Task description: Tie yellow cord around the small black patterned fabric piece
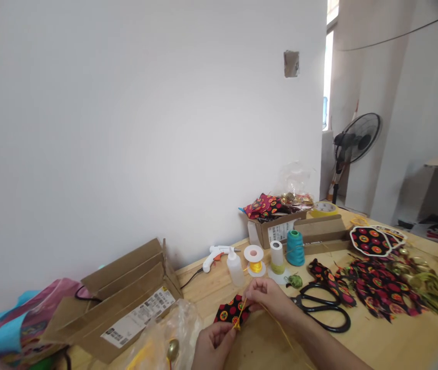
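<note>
Pinching a yellow cord (241,311) at the bottom centre of the frame, the left hand (214,343) and right hand (267,299) each close thumb against fingers, the left at its bunched lower end, the right higher up. A black printed fabric piece (225,310) sits just behind the left hand's fingertips (whether they grip it too, I cannot tell). Black-handled scissors (324,308) lie at lower right.

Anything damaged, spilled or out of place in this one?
The rough-edged brown square high on the white wall looks odd: it breaks the plain surface like an uncovered opening or missing paint, though I can't tell which. I see no spill.
</note>
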{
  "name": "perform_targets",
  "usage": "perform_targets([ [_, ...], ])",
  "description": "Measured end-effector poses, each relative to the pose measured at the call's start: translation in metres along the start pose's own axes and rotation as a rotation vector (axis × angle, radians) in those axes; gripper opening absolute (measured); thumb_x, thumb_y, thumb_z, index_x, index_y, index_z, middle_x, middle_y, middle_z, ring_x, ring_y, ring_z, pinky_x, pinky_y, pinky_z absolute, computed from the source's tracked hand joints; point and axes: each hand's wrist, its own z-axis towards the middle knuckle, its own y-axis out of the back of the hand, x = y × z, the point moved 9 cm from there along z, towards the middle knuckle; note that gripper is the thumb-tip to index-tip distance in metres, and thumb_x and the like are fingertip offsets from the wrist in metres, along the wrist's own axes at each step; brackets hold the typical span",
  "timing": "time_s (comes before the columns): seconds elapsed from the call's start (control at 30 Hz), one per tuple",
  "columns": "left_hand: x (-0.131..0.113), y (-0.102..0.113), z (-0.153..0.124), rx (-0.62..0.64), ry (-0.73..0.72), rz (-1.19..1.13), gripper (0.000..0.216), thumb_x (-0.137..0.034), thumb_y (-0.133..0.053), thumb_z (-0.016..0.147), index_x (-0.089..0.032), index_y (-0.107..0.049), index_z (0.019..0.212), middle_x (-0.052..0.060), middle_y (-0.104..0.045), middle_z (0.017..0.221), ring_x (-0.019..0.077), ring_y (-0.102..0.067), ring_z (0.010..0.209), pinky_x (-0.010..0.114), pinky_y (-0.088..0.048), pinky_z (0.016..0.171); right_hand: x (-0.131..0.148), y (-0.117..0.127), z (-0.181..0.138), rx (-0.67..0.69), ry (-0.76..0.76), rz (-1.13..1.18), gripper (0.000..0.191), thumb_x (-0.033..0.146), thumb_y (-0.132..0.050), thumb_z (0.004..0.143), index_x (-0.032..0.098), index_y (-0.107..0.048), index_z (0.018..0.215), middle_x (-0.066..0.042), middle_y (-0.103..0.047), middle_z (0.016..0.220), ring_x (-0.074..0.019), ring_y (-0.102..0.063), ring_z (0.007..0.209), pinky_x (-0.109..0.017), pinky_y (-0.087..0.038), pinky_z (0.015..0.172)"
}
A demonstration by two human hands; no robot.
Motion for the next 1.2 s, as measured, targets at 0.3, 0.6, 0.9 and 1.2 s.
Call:
perform_targets([
  [0.3, -0.009, 0.006, -0.001, 0.001, -0.011, -0.104, 0.034, -0.043, -0.067, 0.051, -0.014, -0.068, 0.068, 0.004, -0.069, 0.066, 0.0191, -0.058, 0.068, 0.025, -0.041, 0.063, -0.011, -0.006, 0.003, 0.054, -0.058, 0.211, 0.033, 0.046, -0.056, 0.067, 0.018, -0.037, 0.068, 0.001, -0.062, 0.062, -0.0156, -0.061, 0.057, -0.027, -0.042, 0.057],
  [0.6, -0.012, 0.01, 0.001, -0.075, -0.058, -0.147, 0.026, -0.039, -0.068, 0.052, -0.015, -0.064, 0.061, 0.001, -0.065, 0.057, 0.0143, -0.056, 0.056, 0.021, -0.04, 0.055, -0.006, -0.016, 0.001, 0.131, 0.013, 0.201, 0.036, 0.049, -0.055, 0.067, 0.019, -0.036, 0.071, 0.003, -0.06, 0.063, -0.0148, -0.06, 0.055, -0.027, -0.043, 0.055],
  [0.9, 0.002, 0.012, 0.004, -0.081, -0.061, -0.128, 0.026, -0.039, -0.066, 0.055, -0.014, -0.065, 0.059, 0.0, -0.062, 0.052, 0.0112, -0.051, 0.051, 0.019, -0.035, 0.05, -0.005, -0.022, -0.004, 0.145, 0.001, 0.317, 0.03, 0.043, -0.054, 0.071, 0.017, -0.038, 0.073, 0.001, -0.059, 0.066, -0.0139, -0.061, 0.056, -0.024, -0.043, 0.054],
  [1.2, -0.014, 0.005, 0.0, 0.004, -0.114, -0.19, 0.024, -0.036, -0.064, 0.06, -0.016, -0.066, 0.073, 0.003, -0.067, 0.064, 0.0163, -0.058, 0.069, 0.022, -0.041, 0.065, -0.008, -0.016, -0.004, 0.097, -0.046, 0.415, 0.026, 0.04, -0.052, 0.075, 0.018, -0.039, 0.074, 0.002, -0.059, 0.07, -0.0135, -0.062, 0.061, -0.023, -0.045, 0.056],
])
